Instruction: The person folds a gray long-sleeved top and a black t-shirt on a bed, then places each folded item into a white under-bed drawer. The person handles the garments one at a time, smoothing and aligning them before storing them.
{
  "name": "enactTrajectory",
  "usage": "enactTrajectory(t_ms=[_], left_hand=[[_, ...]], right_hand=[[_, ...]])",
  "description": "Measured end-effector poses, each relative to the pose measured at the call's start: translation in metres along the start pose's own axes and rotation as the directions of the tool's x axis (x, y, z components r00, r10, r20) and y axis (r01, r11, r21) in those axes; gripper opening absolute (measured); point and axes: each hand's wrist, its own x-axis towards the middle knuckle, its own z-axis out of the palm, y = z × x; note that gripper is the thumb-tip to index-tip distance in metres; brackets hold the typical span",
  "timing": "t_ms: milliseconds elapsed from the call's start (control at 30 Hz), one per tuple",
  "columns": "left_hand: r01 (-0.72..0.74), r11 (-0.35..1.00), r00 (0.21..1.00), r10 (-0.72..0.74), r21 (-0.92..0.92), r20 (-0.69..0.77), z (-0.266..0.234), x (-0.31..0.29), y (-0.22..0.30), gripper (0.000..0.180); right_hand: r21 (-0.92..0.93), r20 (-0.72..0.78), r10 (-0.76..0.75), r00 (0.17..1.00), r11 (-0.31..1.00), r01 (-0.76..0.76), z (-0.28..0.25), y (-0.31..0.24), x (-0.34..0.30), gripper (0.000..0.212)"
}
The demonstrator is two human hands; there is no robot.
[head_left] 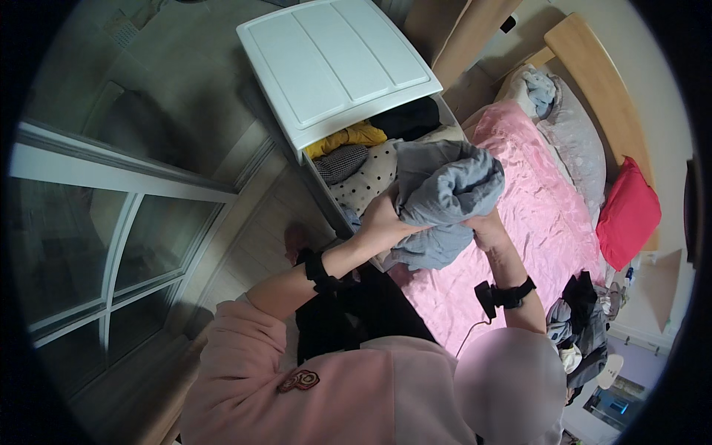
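Observation:
A grey, loosely rolled piece of clothing is held up in front of me, over the near end of an open drawer. My left hand grips its left side, the fingers partly hidden by the cloth. On the other side my right hand clasps its lower right edge, fingertips out of sight behind the fabric. Inside the drawer lie a yellow garment, a dark checked one, a white one with black dots and a black one.
The drawer slides out from a white plastic cabinet. To the right is a bed with a pink satin cover, pillows and a red cushion. A clothes heap lies at its near right. A glass-paned sliding door stands left.

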Motion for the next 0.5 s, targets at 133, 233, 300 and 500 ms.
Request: enactTrajectory(t_ms=[133,233,300,500], left_hand=[[-0.123,0.966,0.984,0.148,0.226,-0.096,0.015,-0.018,-0.005,0.078],[-0.172,0.952,0.974,0.202,0.252,-0.101,0.023,-0.034,-0.032,0.084],[-0.219,0.931,0.949,0.273,0.293,-0.159,0.036,-0.04,-0.051,0.079],[0.124,0.991,0.984,-0.13,0.055,0.118,0.059,-0.043,-0.066,0.071]], right_hand=[[0.059,-0.092,-0.053,0.994,0.997,0.059,-0.013,0.031,-0.016,0.072],[0.017,0.029,-0.1,0.995,0.995,0.099,-0.028,0.052,-0.003,0.062],[0.039,0.119,-0.158,0.98,0.987,0.155,-0.038,0.066,0.004,0.058],[-0.117,-0.017,-0.259,0.966,0.96,0.255,-0.081,0.064,-0.03,0.048]])
